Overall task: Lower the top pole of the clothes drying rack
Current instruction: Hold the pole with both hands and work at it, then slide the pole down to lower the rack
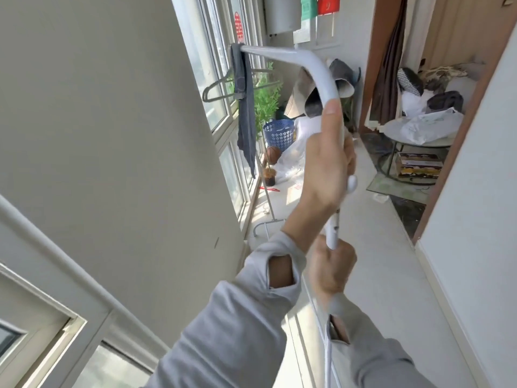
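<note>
The rack's top pole (282,53) is a light grey tube that runs from the window side and bends down into an upright. My left hand (326,161) is wrapped around that upright just below the bend, thumb pointing up. Below it my right hand (333,266) grips the lower upright tube (333,233), near a white knob (352,184). A dark grey cloth (246,107) hangs over the far end of the pole, with an empty grey hanger (218,89) beside it.
A grey wall stands close on the left and windows run along it. On the floor beyond are a blue basket (279,133), a green plant (265,99), a basketball (272,154) and the rack's foot (265,224). A round glass table (391,130) with bags stands right.
</note>
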`<move>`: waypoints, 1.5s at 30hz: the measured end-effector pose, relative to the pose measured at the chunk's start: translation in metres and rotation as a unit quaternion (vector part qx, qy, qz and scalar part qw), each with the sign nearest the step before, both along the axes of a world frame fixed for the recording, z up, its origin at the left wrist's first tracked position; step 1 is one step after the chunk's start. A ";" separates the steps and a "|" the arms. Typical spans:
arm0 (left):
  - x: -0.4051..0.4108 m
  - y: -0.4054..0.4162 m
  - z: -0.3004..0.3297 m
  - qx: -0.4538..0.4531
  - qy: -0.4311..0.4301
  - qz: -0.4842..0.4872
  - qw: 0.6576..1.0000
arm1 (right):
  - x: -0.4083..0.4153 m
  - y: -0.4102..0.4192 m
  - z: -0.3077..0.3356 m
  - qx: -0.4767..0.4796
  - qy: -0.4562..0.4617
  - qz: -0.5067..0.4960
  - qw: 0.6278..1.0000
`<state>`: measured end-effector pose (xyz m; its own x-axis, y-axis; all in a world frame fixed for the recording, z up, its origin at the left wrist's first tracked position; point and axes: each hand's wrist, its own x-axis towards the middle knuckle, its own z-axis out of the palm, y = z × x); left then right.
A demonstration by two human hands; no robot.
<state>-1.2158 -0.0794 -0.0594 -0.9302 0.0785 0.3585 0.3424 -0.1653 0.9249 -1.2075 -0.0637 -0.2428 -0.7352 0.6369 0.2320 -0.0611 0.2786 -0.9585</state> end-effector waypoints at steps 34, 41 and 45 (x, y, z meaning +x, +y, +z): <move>-0.164 -0.041 -0.002 0.013 -0.055 -0.003 0.998 | -0.163 -0.038 0.006 0.003 -0.004 0.045 0.999; -0.192 -0.052 0.000 0.011 -0.068 0.006 0.998 | -0.195 -0.049 0.003 0.001 -0.009 0.050 0.999; -0.206 -0.054 0.002 0.004 -0.068 0.032 0.997 | -0.214 -0.050 0.001 0.010 -0.014 0.066 0.998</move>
